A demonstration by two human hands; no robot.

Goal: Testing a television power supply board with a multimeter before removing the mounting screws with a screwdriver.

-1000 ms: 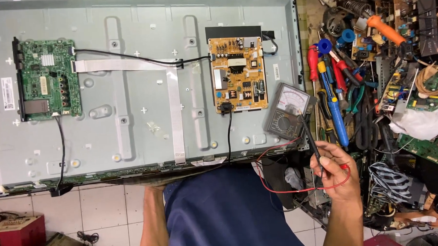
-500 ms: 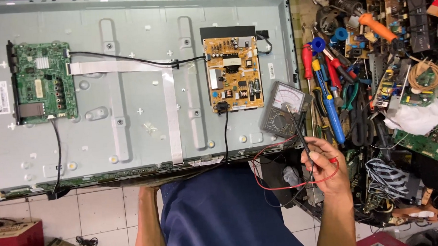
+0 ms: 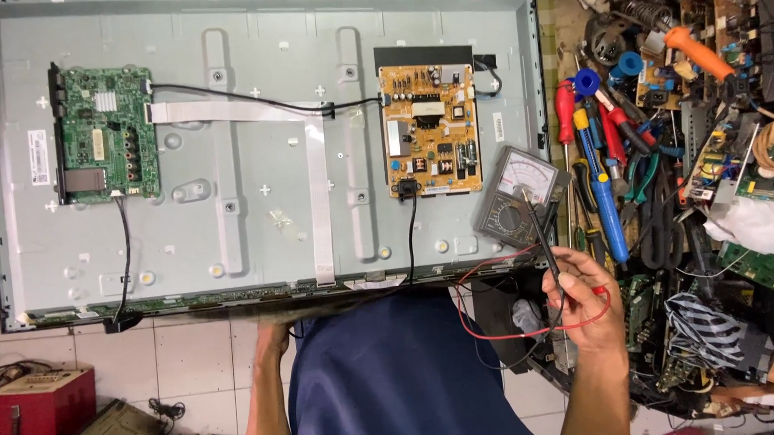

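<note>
Holding both probes in one hand is where your risk sits. Your right hand [image 3: 589, 298] has its fingers [image 3: 569, 281] pressed together around a black probe [image 3: 542, 229], and the red lead [image 3: 528, 331] loops out below the palm at 6 o'clock and back under it. If the bare tips ride close inside that one grip they could touch each other, or brush metal on the open television back panel [image 3: 256, 145], and I judge that would give a false reading at best.

The black probe runs from your fingers up toward 11 o'clock and crosses the face of the analogue multimeter [image 3: 517, 196]. That meter rests on the panel's lower right corner, close to the edge by the counter clutter of screwdrivers [image 3: 600, 176] and pliers. A tug on the leads could drag it off that edge.

The power supply board [image 3: 428, 128] lies at 10 o'clock from your fingers, just beyond the meter and well apart from your hand. A black cable [image 3: 412, 234] drops from its lower edge toward you; a slack lead could snag it.

Your left hand [image 3: 275, 337] is mostly hidden under the panel's near edge at 9 o'clock, so I cannot tell whether its fingers are spread or gripping.
</note>
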